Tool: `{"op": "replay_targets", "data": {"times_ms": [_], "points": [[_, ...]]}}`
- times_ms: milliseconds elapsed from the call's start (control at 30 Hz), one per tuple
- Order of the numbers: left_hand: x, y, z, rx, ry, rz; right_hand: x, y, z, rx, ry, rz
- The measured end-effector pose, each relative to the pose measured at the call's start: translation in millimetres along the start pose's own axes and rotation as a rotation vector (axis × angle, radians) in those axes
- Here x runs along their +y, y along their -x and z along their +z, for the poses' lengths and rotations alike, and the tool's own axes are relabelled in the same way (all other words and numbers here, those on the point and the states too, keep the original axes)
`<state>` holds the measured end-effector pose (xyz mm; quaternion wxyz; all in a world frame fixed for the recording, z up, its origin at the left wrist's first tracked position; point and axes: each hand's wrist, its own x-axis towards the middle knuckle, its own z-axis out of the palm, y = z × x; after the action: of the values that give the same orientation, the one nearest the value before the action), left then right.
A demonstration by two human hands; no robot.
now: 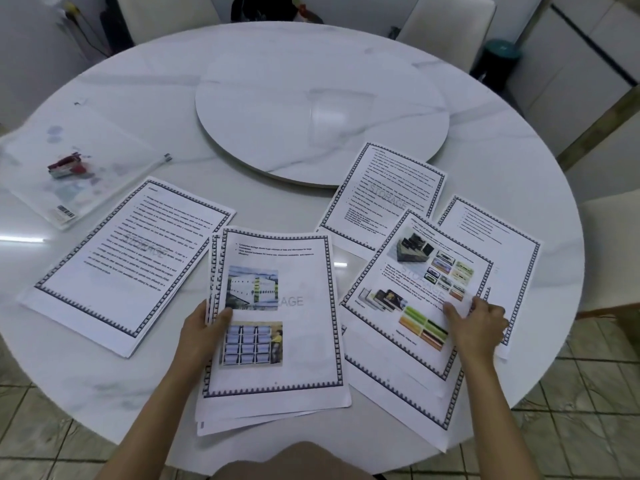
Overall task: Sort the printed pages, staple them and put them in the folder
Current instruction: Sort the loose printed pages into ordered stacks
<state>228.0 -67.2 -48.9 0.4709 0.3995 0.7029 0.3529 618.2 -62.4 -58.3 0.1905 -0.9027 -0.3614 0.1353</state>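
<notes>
Looking down from my head camera, I see the round white marble surface (485, 161) spread with printed pages, each framed by a dark patterned border and carrying a faint grey "STORAGE" watermark. My left hand (204, 337) has its grip clamped on the left edge of a loose stack of pages (277, 327) at the near edge in front of me, thumb on top; the top sheet shows two bullet lines of text, a picture of a white building and below it a picture of blue shelving. The sheets beneath are fanned out unevenly at the bottom. My right hand (479, 327) presses down, fingers together, on a picture page (415, 292) to the right, which is tilted and filled with small colour photos of dark boxes and green and orange items; it lies on top of further sheets. Beyond it lie a text page (384, 195), touching the raised turntable disc (322, 119) in the middle of the surface, and another text page (491, 230) partly covered at the right. To the left of my stack rests a small pile of text pages (131, 261), angled. At the far left sits the clear plastic folder (69, 168), flat, with a small red stapler (67, 166) lying on it.
</notes>
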Motion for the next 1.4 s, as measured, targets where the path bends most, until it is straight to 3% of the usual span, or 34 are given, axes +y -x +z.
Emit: {"op": "replay_targets", "data": {"times_ms": [200, 400, 567, 967, 1400], "points": [[3.5, -1.2, 1.8, 0.020, -0.066, 0.022, -3.6, -11.4, 3.1, -0.115, 0.101, -0.116], [2.5, -2.3, 2.7, 0.044, -0.110, 0.024, -0.8, -20.6, -0.3, -0.188, 0.048, -0.288], [0.9, -4.9, 3.9, 0.084, -0.112, 0.036, 13.5, -4.3, -7.9, -0.063, -0.128, -0.194], [2.6, -5.9, 17.0, 0.148, -0.140, 0.089, 29.3, 44.9, -4.1, -0.048, 0.047, -0.070], [-3.6, -12.8, 14.0, 0.081, -0.182, 0.094, 18.5, 43.4, 3.1, -0.007, -0.033, 0.025]]}}
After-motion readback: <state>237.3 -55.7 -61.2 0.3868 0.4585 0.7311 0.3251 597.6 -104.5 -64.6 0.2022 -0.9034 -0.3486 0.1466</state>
